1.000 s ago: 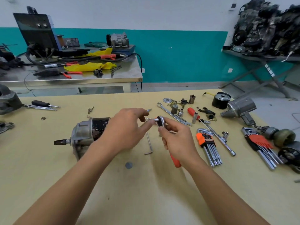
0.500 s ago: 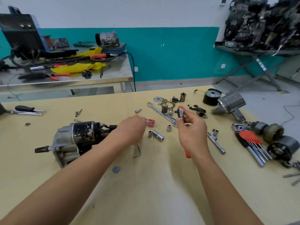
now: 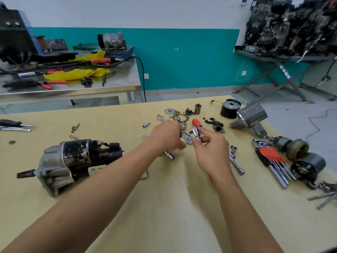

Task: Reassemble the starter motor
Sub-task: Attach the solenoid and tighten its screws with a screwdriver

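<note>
Starter motor (image 3: 78, 161): on its side on table (image 3: 164, 216), well left of both hands, untouched; left hand (image 3: 166, 136): off ratchet head since 1 s ago, now fwd among sockets (image 3: 184, 125) by wrench (image 3: 189, 140), fingers curled down, contents hidden, can't tell; right hand (image 3: 211, 152): gripping ratchet (image 3: 196, 133), head up; prob. socket pick, bolting not yet begun.

Head-worn view, forward and down, seemingly close over the workbench (image 3: 164, 221)
</note>
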